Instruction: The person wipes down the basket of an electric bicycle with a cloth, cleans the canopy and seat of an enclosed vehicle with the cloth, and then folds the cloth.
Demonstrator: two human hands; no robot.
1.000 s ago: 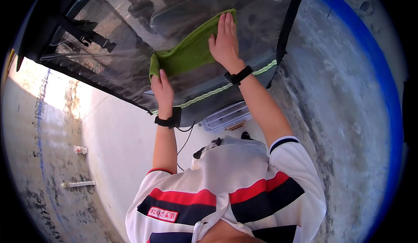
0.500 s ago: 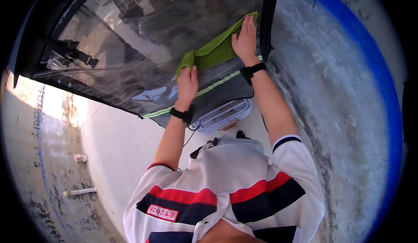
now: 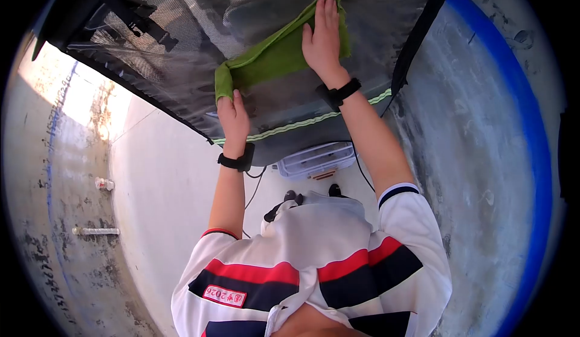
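Note:
A green cloth [image 3: 272, 59] is spread across a clear plastic and black mesh panel [image 3: 199, 41] in front of me. My left hand [image 3: 234, 118] has its fingers wrapped round the cloth's lower left corner, with the fingertips partly hidden under it. Higher up and to the right, my right hand [image 3: 323, 44] lies flat on the cloth with fingers stretched out, pressing it against the panel. Black bands circle both wrists.
Below the panel's pale green trim strip [image 3: 296, 124], a clear plastic bin [image 3: 317, 160] stands on the white floor [image 3: 163, 174]. Dark cables run near it. Stained curved walls rise on both sides, with a white pipe stub [image 3: 96, 231] at the left and a blue band [image 3: 531, 131] at the right.
Both hands have moved left across the panel with the green cloth, away from its right edge. My right hand still lies flat and my left still grips the corner.

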